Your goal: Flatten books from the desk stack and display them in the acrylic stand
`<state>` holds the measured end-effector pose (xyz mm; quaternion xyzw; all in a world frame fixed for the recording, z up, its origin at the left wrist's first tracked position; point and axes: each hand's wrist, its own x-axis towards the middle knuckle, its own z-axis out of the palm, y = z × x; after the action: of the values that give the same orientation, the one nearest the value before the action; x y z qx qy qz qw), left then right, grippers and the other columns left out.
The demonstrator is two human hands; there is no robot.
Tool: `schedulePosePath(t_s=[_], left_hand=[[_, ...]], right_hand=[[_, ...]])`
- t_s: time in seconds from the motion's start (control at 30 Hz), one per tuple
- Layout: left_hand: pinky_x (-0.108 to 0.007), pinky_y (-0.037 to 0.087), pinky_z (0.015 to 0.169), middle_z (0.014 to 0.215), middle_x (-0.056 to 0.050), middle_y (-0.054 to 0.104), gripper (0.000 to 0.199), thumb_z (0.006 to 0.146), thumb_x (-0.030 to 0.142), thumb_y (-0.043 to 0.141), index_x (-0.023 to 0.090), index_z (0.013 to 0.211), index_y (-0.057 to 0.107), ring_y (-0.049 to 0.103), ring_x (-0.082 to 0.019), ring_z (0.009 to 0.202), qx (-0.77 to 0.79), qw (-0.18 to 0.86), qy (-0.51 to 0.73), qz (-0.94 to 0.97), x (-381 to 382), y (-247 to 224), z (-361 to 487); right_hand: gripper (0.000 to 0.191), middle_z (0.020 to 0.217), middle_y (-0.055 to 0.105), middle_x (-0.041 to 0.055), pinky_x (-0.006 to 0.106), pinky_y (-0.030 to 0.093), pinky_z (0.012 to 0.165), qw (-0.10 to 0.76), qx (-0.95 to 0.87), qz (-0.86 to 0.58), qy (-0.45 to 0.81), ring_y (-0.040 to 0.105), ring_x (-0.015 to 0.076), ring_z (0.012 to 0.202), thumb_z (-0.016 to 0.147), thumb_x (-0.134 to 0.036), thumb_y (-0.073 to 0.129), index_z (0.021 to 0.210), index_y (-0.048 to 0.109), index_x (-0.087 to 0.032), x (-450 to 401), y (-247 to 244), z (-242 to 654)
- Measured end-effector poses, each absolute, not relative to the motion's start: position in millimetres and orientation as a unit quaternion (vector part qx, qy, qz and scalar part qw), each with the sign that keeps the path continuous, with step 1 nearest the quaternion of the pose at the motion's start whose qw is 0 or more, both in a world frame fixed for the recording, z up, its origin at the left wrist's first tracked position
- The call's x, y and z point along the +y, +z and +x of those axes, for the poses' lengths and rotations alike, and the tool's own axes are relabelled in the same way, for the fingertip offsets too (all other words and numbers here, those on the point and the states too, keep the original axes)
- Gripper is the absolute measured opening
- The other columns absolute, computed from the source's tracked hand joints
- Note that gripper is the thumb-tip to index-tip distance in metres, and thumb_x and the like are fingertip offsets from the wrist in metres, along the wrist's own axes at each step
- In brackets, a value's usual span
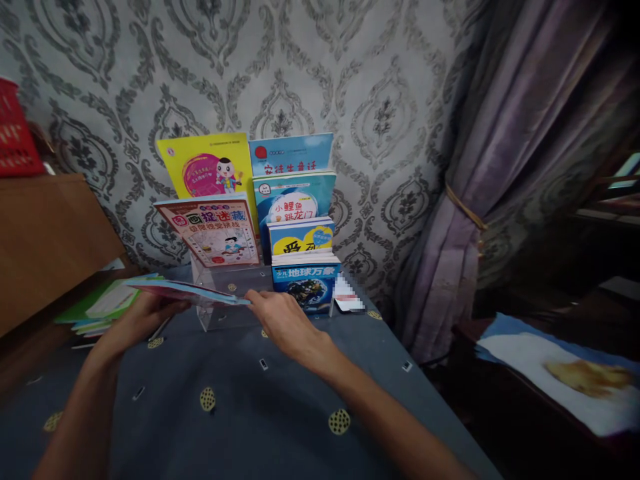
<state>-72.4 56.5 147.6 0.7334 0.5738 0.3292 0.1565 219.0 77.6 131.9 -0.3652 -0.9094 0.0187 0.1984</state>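
Note:
A thin light-blue-edged book (193,291) is held nearly flat, seen almost edge-on, in front of a clear stand (213,317). My left hand (150,313) grips its left part from below, and my right hand (280,317) pinches its right end. Behind it in the stand's left column lean a brown-bordered book (217,233) and a yellow book (210,167). The right column carries several books, with a blue earth-picture book (307,287) at the front, near my right fingers. The held book's cover cannot be read.
Stacked books and papers (113,300) lie left on the dark patterned tablecloth (250,413). A cardboard box (55,233) and a red basket (17,133) are at the far left. A blurred white card lies right of the stand. Beyond the curtain (450,267), a cloth covers a surface.

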Motion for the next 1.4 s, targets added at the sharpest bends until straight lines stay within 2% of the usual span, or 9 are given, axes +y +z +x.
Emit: schedulePosePath(t_s=[0.1, 0.3, 0.5, 0.67, 0.8, 0.97, 1.1, 1.4], left_hand=[[-0.033, 0.053, 0.064, 0.075, -0.005, 0.069, 0.032, 0.08, 0.053, 0.061, 0.021, 0.073, 0.065, 0.064, -0.024, 0.071, 0.554, 0.113, 0.349, 0.748, 58, 147, -73], [-0.032, 0.053, 0.064, 0.078, -0.006, 0.07, 0.03, 0.081, 0.05, 0.062, 0.021, 0.078, 0.066, 0.066, -0.024, 0.073, 0.537, 0.088, 0.384, 0.746, 59, 147, -70], [-0.031, 0.054, 0.064, 0.083, -0.006, 0.072, 0.03, 0.083, 0.049, 0.065, 0.019, 0.088, 0.07, 0.067, -0.023, 0.074, 0.535, 0.08, 0.412, 0.733, 54, 151, -65], [-0.035, 0.055, 0.071, 0.085, -0.007, 0.073, 0.037, 0.08, 0.055, 0.064, 0.019, 0.087, 0.07, 0.069, -0.025, 0.08, 0.548, 0.068, 0.453, 0.7, 55, 148, -63], [-0.043, 0.055, 0.081, 0.088, -0.01, 0.078, 0.046, 0.077, 0.062, 0.064, 0.018, 0.088, 0.073, 0.071, -0.03, 0.084, 0.602, 0.062, 0.451, 0.657, 59, 142, -64], [-0.043, 0.057, 0.083, 0.09, -0.01, 0.08, 0.048, 0.075, 0.063, 0.067, 0.019, 0.092, 0.073, 0.073, -0.029, 0.085, 0.574, 0.075, 0.509, 0.638, 65, 133, -63], [-0.043, 0.06, 0.083, 0.093, -0.01, 0.081, 0.052, 0.073, 0.065, 0.07, 0.018, 0.093, 0.073, 0.075, -0.03, 0.089, 0.559, 0.11, 0.538, 0.622, 71, 126, -65], [-0.044, 0.061, 0.083, 0.092, -0.011, 0.081, 0.053, 0.073, 0.067, 0.071, 0.017, 0.092, 0.074, 0.075, -0.031, 0.089, 0.565, 0.136, 0.524, 0.623, 78, 118, -76]], right_hand=[[0.038, 0.088, 0.074, 0.0099, 0.031, 0.031, 0.059, 0.214, -0.91, -0.355, -0.006, 0.062, 0.0201, 0.074, 0.084, 0.001, 0.047, 0.114, 0.065, -0.015, 79, 130, 218], [0.042, 0.085, 0.073, 0.0103, 0.031, 0.034, 0.059, 0.26, -0.903, -0.34, -0.039, 0.062, 0.021, 0.074, 0.078, 0.004, 0.046, 0.11, 0.066, -0.016, 82, 126, 218], [0.029, 0.088, 0.074, 0.0099, 0.031, 0.039, 0.06, 0.321, -0.888, -0.324, -0.049, 0.064, 0.0207, 0.078, 0.091, -0.002, 0.046, 0.106, 0.067, -0.017, 86, 122, 220], [0.023, 0.097, 0.075, 0.0116, 0.032, 0.05, 0.072, 0.399, -0.859, -0.319, -0.023, 0.067, 0.0219, 0.088, 0.103, -0.015, 0.044, 0.108, 0.067, -0.017, 89, 117, 220], [0.022, 0.102, 0.073, 0.0118, 0.035, 0.053, 0.083, 0.444, -0.845, -0.298, 0.005, 0.067, 0.0223, 0.097, 0.104, -0.016, 0.045, 0.111, 0.066, -0.016, 92, 114, 219], [0.021, 0.102, 0.071, 0.011, 0.033, 0.052, 0.082, 0.489, -0.827, -0.272, 0.053, 0.067, 0.0215, 0.094, 0.104, -0.017, 0.044, 0.112, 0.064, -0.018, 98, 122, 214], [0.024, 0.097, 0.069, 0.0096, 0.032, 0.052, 0.078, 0.499, -0.819, -0.276, 0.063, 0.065, 0.0205, 0.088, 0.106, -0.02, 0.038, 0.112, 0.061, -0.019, 103, 126, 203], [0.028, 0.103, 0.071, 0.0125, 0.035, 0.055, 0.083, 0.487, -0.823, -0.289, 0.042, 0.067, 0.0221, 0.094, 0.103, -0.012, 0.04, 0.115, 0.065, -0.017, 107, 107, 192]])
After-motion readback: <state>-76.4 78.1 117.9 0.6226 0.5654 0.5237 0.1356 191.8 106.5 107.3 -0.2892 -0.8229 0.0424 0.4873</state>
